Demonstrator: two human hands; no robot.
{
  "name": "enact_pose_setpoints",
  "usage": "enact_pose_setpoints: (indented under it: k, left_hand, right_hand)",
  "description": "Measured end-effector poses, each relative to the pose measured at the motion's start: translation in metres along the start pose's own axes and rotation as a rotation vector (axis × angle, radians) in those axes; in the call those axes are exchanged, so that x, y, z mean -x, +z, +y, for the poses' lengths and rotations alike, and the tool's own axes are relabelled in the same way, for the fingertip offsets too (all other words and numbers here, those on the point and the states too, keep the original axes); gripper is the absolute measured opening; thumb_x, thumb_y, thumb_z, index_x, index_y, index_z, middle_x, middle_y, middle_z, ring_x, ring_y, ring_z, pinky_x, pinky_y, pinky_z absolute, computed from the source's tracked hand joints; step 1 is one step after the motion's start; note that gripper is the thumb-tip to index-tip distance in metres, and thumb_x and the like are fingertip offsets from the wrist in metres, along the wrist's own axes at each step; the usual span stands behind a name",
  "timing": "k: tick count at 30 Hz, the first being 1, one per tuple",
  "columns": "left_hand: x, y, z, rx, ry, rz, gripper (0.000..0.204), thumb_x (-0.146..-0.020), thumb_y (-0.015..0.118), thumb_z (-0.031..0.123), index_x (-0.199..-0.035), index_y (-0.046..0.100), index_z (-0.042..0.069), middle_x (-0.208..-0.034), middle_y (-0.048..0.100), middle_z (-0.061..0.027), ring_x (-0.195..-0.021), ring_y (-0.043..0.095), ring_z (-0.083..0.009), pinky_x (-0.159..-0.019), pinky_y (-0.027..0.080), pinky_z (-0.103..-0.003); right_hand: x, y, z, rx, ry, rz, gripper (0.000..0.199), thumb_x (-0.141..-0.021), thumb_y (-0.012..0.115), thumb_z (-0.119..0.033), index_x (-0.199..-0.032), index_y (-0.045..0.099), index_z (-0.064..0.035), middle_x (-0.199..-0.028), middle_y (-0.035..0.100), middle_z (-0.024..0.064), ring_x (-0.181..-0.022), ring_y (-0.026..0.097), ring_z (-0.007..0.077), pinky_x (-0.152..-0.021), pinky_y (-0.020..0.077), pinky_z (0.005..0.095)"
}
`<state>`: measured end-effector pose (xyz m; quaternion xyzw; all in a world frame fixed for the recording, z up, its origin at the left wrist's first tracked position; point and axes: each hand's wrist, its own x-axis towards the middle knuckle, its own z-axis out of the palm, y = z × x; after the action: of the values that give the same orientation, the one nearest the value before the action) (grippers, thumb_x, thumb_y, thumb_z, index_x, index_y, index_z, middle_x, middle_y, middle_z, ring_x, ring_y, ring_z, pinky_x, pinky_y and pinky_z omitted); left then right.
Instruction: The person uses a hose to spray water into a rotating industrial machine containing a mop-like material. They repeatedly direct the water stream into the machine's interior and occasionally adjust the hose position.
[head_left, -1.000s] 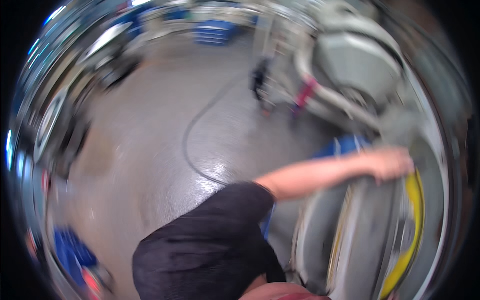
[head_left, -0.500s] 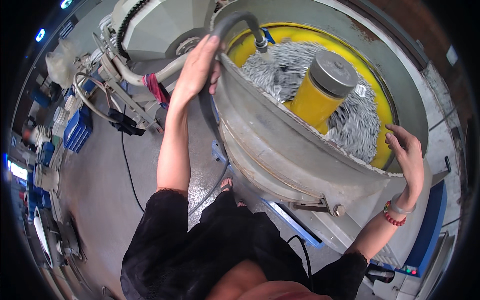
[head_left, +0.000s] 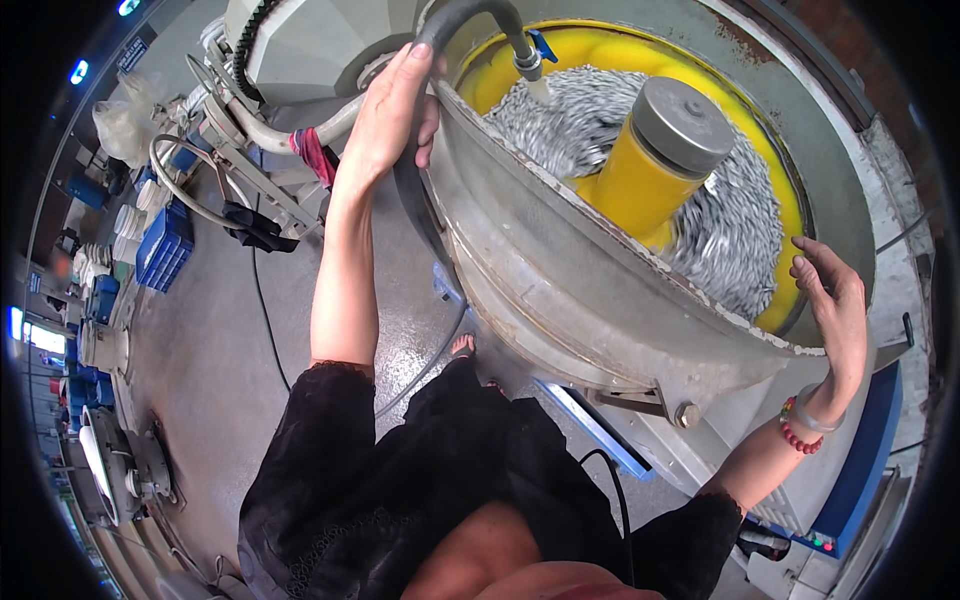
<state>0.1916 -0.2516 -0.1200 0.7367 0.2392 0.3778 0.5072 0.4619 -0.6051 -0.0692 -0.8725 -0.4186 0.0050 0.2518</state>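
View closer, left hand [head_left: 385, 115] still gripping hose [head_left: 455, 25], lower hose hidden

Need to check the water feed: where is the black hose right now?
In the head view, upper middle: the hose arches over the tub rim, under the left hand, its nozzle above the metal parts.

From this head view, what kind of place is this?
Most likely a factory finishing shop. A large yellow-lined tumbling bowl full of small metal parts, fed by a black hose under the left hand, stands on a concrete floor with stacked blue crates.
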Motion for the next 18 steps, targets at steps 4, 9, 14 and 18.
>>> enact_pose_setpoints:
  k: [4,9,14,18]
  left_hand:
    - [0.0,0.005,0.001,-0.001,-0.042,0.034,0.055,-0.098,0.038,0.057,-0.117,0.053,0.008,-0.051,0.042,-0.002,-0.036,0.041,-0.0129,-0.038,0.034,-0.026]
    - [0.002,-0.001,-0.005,0.076,-0.047,0.08,0.051,-0.1,0.036,0.053,-0.109,0.051,0.006,-0.05,0.042,-0.0023,-0.034,0.039,-0.0125,-0.035,0.033,-0.025]
    - [0.001,0.007,0.0,0.069,-0.02,0.044,0.049,-0.1,0.034,0.054,-0.108,0.052,0.009,-0.048,0.037,0.0005,-0.033,0.037,-0.0096,-0.034,0.032,-0.022]
    - [0.001,0.004,-0.003,0.058,-0.005,0.045,0.05,-0.1,0.035,0.056,-0.109,0.053,0.01,-0.05,0.037,0.0014,-0.034,0.037,-0.0088,-0.034,0.032,-0.021]
  right_hand:
    - [0.005,-0.001,0.008,-0.016,-0.043,0.041,0.03,-0.091,0.065,-0.021,-0.111,0.067,0.0012,-0.079,0.067,0.0127,-0.071,0.056,0.0142,-0.069,0.0466,0.0303]
    - [-0.007,0.007,0.003,0.017,-0.026,0.021,0.035,-0.089,0.066,-0.024,-0.117,0.065,-0.002,-0.072,0.063,0.0123,-0.062,0.054,0.0151,-0.064,0.0448,0.0325]
    - [0.001,0.004,-0.002,-0.008,0.034,0.112,0.049,-0.089,0.068,-0.026,-0.133,0.056,-0.0079,-0.072,0.065,0.0128,-0.062,0.054,0.0155,-0.064,0.0449,0.0328]
    - [0.001,0.006,0.001,-0.014,0.002,0.124,0.053,-0.089,0.068,-0.024,-0.137,0.052,-0.0088,-0.073,0.066,0.0131,-0.064,0.056,0.0167,-0.067,0.046,0.0332]
